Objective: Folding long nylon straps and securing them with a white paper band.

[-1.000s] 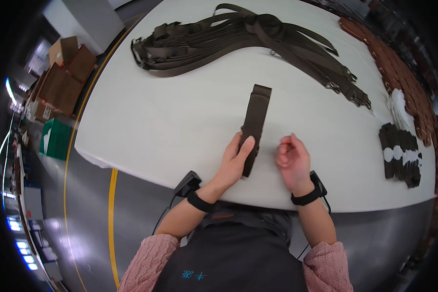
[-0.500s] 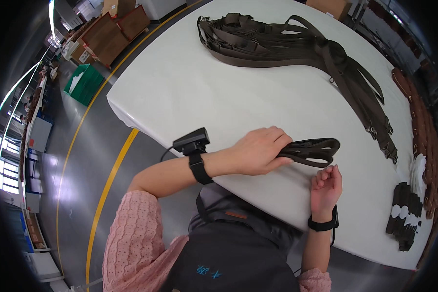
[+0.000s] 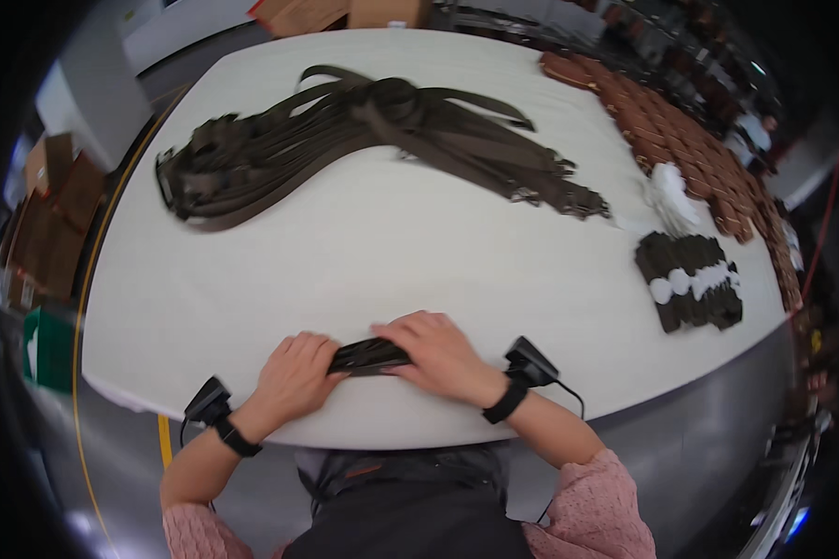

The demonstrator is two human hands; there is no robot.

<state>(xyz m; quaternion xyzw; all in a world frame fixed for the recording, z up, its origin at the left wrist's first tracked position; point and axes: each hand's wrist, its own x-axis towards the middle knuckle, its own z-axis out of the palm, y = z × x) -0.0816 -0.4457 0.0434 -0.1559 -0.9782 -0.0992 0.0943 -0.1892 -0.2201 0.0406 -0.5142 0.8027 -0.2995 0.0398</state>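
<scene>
I have a folded dark webbing strap (image 3: 368,356) pressed flat on the worktop (image 3: 364,252) close to its near edge, right in front of me. My left hand (image 3: 294,373) curls over its left end, fingers (image 3: 319,347) bent down and pinching the webbing; my right hand (image 3: 438,354) lies over the right end, fingers (image 3: 403,328) spread and flattened on top. Both hands are closed on the strap, with only its short middle part showing between them.

To do this well, I judge I should keep the layers stacked edge on edge, press evenly from both ends, and not let the bundle twist or spring open under my palms.

Further out, toward the right edge, sits a small stack of folded dark straps with white bands (image 3: 690,279), and just beyond it a little heap of white pieces (image 3: 673,191). Along the far right edge runs a long row of brown pieces (image 3: 662,121). Across the far half sprawls a big loose bundle of dark straps (image 3: 364,130), knotted near the middle.

Beyond the worktop I see grey floor with a yellow line (image 3: 163,438), cardboard boxes (image 3: 56,200) at left, and a green bin (image 3: 45,349).
</scene>
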